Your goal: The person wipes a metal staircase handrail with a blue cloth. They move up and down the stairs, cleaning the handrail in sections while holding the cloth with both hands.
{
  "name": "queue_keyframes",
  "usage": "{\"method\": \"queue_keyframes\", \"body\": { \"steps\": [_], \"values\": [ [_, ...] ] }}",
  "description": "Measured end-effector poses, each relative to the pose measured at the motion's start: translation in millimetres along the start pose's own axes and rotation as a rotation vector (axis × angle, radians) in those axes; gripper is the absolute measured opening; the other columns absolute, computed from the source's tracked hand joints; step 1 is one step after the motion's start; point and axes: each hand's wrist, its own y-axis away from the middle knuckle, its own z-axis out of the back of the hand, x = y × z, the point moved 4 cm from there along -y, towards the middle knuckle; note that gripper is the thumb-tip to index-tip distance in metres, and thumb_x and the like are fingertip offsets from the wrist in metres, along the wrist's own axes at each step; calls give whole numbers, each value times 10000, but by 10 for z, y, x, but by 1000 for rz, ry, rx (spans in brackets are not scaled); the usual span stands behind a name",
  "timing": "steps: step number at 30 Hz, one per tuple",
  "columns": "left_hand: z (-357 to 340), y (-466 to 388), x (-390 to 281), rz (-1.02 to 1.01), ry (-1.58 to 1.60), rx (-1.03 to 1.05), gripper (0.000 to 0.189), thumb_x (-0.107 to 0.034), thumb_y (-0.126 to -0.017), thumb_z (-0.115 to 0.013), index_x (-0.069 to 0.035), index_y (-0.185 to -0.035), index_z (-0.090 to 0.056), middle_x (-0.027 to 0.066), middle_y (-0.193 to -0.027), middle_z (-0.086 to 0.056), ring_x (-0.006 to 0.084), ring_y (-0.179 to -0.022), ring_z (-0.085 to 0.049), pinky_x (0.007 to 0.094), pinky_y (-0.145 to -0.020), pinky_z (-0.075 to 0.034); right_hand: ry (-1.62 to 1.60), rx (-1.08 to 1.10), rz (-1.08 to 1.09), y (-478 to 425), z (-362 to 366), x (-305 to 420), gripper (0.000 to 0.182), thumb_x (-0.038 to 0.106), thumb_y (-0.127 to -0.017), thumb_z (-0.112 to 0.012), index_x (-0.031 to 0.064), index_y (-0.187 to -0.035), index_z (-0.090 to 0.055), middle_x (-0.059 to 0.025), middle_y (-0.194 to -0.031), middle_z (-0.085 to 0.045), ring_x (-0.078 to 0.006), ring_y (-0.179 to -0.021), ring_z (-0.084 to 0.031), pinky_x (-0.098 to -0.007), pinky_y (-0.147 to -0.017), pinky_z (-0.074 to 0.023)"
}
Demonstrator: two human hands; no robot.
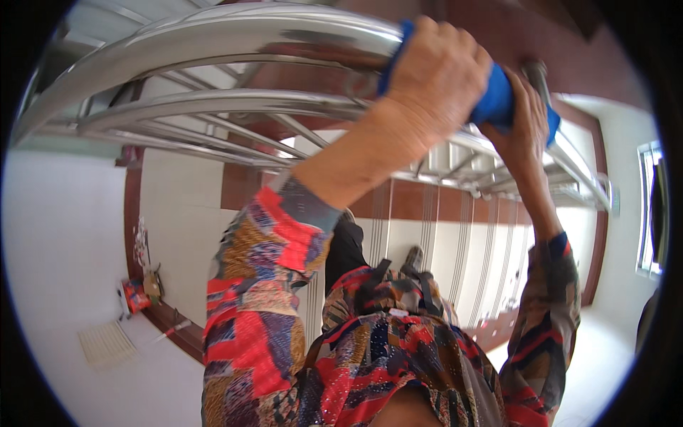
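Observation:
A blue cloth (pixel 493 99) is wrapped over the thick stainless steel handrail (pixel 224 40) of a staircase. My left hand (pixel 440 66) grips the cloth around the rail, its knuckles towards the top of the view. Just to the right, my right hand (pixel 525 115) holds the cloth's other end against the same rail, thumb on the near side. Between the two hands a stretch of cloth shows. The palms and the rail under the cloth are hidden.
Below the handrail runs a thinner steel rail (pixel 229 104) with several bars. Light stair treads (pixel 448 256) with dark grooves lie under me, and my shoe (pixel 413 259) rests there. At the left, a red object (pixel 136 296) stands by the wall. A window (pixel 648 208) is at the right.

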Motion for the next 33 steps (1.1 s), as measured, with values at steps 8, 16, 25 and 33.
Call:
{"method": "queue_keyframes", "body": {
  "steps": [8,16,25,33],
  "values": [
    [516,394,618,121,81,-112,523,-251,-470,-794,-114,-926,-579,32,-847,-539,217,-869,-528,351,-789,-374,-64,30,77,-441,-33,786,817,127,-499,-788,45,-1228,-428,-150,-1146,-514,-322,-1038,-502,-410,-888,-379],
    [1068,752,1164,240,-64,-33,778,-288,-409,-829,-177,-1124,-543,34,-1102,-530,227,-1095,-459,464,-1011,-238,-265,64,357,-963,-74,1364,748,241,-603,-746,-4,-1219,-402,-143,-1001,-531,-306,-889,-536,-378,-742,-429],
    [1076,1130,1018,445,-41,-295,575,-245,-662,-711,-119,-1185,-506,151,-1327,-350,376,-1222,-331,519,-996,-253,-231,44,368,-1018,-115,1472,711,298,-677,-714,3,-1241,-398,-131,-970,-533,-281,-852,-559,-370,-725,-449],
    [696,1266,878,934,663,-1011,402,-205,-803,-655,-43,-1129,-485,150,-1259,-372,269,-1144,-405,369,-902,-399,-172,-23,315,-861,-144,1447,701,275,-712,-686,51,-1299,-376,-166,-1165,-483,-300,-1057,-484,-405,-890,-370]
  ]
}}
